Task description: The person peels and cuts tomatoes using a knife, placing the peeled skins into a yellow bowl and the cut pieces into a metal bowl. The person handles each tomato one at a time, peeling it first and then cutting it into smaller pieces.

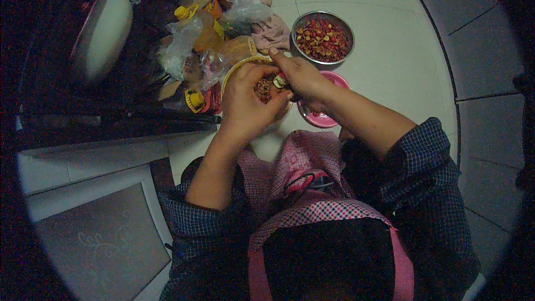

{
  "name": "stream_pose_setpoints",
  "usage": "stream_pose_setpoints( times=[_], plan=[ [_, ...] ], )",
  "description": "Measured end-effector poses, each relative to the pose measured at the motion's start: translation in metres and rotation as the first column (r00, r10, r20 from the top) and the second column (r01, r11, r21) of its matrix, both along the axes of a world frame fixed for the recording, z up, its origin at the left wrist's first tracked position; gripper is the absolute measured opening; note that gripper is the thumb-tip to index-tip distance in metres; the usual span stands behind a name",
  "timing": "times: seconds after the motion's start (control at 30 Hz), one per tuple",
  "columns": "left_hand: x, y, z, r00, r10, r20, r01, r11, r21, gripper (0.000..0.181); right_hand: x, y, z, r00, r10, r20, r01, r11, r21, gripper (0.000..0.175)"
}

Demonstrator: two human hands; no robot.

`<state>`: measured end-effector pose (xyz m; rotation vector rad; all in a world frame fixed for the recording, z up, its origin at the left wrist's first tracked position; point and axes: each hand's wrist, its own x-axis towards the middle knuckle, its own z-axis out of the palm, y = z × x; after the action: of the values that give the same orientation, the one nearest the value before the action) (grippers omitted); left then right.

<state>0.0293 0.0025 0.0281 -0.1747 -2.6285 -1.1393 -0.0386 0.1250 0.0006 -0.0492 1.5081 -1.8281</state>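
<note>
Both hands meet over a yellow-rimmed container (228, 76), whose contents show as brown and reddish bits. My left hand (246, 96) curls around with its thumb and forefinger at a small pale piece with a red edge (279, 81). Against that piece lies my right hand (303, 77), thumb stretched out and fingers bent under; whatever its fingers may hold is hidden. A pink plastic basin (343, 79), partly behind my right wrist, has a few reddish bits in it. Farther off, a steel bowl (353, 46) is filled with small red and orange-yellow pieces.
To the left crowd yellow-capped oil bottles (205, 29), clear plastic bags (244, 4) and a pinkish cloth (271, 33). A pale sack (108, 29) tied with cord sits on a dark surface. Tiled floor (393, 42) runs to a tiled wall (489, 62) at right.
</note>
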Motion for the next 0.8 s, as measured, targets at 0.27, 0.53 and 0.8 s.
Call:
stream_pose_setpoints(
  times=[0.27,0.53,0.8],
  plan=[
    [-0.004,-0.008,0.0,0.999,0.042,0.0,-0.042,0.999,-0.004,0.03,0.003,0.003,0.02,0.997,0.023,-0.068,-0.027,0.998,-0.05,0.048],
    [-0.001,-0.02,0.008,0.995,-0.014,-0.095,0.004,0.994,-0.111,0.035,-0.01,0.016,0.018,0.836,0.158,-0.526,-0.151,0.987,0.057,0.034],
    [-0.004,-0.018,0.006,0.999,-0.042,-0.021,0.031,0.927,-0.374,0.034,-0.009,0.019,0.02,0.747,0.275,-0.605,-0.087,0.943,0.321,0.037]
  ],
)
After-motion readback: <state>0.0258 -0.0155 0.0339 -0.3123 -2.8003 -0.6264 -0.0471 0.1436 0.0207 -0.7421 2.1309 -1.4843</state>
